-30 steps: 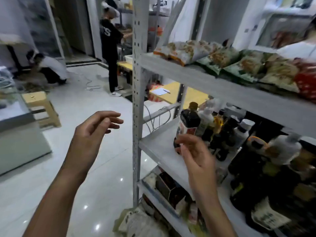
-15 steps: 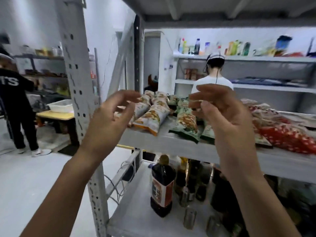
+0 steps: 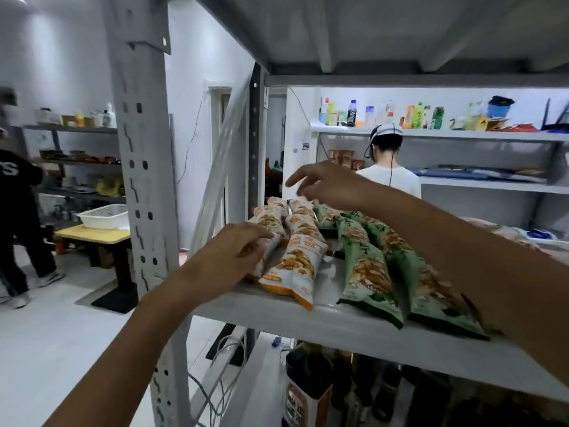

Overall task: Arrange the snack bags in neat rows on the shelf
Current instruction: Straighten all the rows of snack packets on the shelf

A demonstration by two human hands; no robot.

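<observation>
Several orange-and-white snack bags [image 3: 295, 269] lie in two loose columns at the left end of the grey shelf board [image 3: 338, 325]. Beside them on the right lie green snack bags [image 3: 366, 272], overlapping front to back. My left hand [image 3: 234, 257] rests palm down on the leftmost orange-and-white bag at the shelf's left edge, with its fingers laid flat over the bag. My right hand [image 3: 326, 186] hovers over the rear orange-and-white bags [image 3: 300, 208] with spread fingers and holds nothing. My right forearm hides the bags further right.
A perforated grey upright post [image 3: 138, 180] stands just left of my left hand. Dark sauce bottles [image 3: 308, 389] fill the shelf below. A person in a white shirt [image 3: 388, 177] stands behind the rack, and another in black [image 3: 15, 211] at far left. A white basket [image 3: 104, 215] sits on a yellow table.
Both hands have gone from raised in front of the shelf onto it: the left has come down on the leftmost bag, and the right has reached back over the rear bags. The camera has moved closer.
</observation>
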